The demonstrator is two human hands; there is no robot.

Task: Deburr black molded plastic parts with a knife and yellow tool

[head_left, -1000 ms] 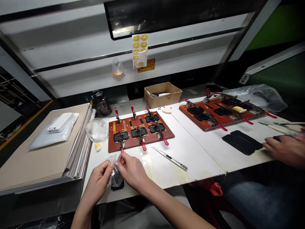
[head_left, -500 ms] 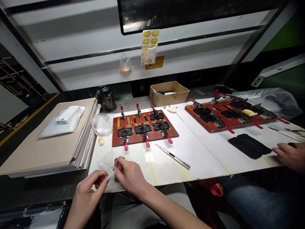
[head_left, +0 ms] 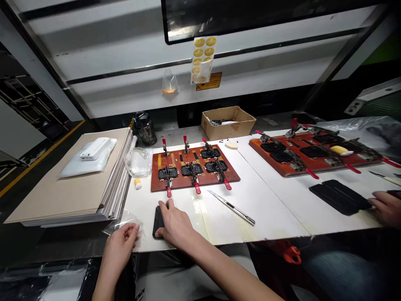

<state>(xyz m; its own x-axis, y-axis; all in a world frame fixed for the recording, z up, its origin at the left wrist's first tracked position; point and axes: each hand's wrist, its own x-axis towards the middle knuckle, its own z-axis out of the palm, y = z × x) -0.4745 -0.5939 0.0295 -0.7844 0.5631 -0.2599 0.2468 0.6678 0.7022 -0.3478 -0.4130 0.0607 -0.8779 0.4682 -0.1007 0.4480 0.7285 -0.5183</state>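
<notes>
My left hand (head_left: 123, 242) is closed at the table's front edge, its fingers pinching a thin clear plastic film (head_left: 120, 221). To its right my right hand (head_left: 173, 223) grips a flat black plate (head_left: 157, 223) lying on the white table top (head_left: 194, 225); thumb and fingers are on its right side, and the palm hides part of it. Just behind is a red-brown fixture board (head_left: 200, 182) with black parts under red-handled clamps. A cutter knife (head_left: 232, 207) lies right of my right hand.
Cardboard sheets (head_left: 72, 192) are stacked at left, beside a clear bag (head_left: 138, 162). An open carton (head_left: 230, 127) stands behind the board. At right are a second fixture board (head_left: 291, 167), black plates (head_left: 340, 196) and another person's hand (head_left: 387, 207).
My hands have moved apart. My right hand has let go of the clear film and taken hold of the black plate. The film now lies by my left hand. The view has shifted slightly.
</notes>
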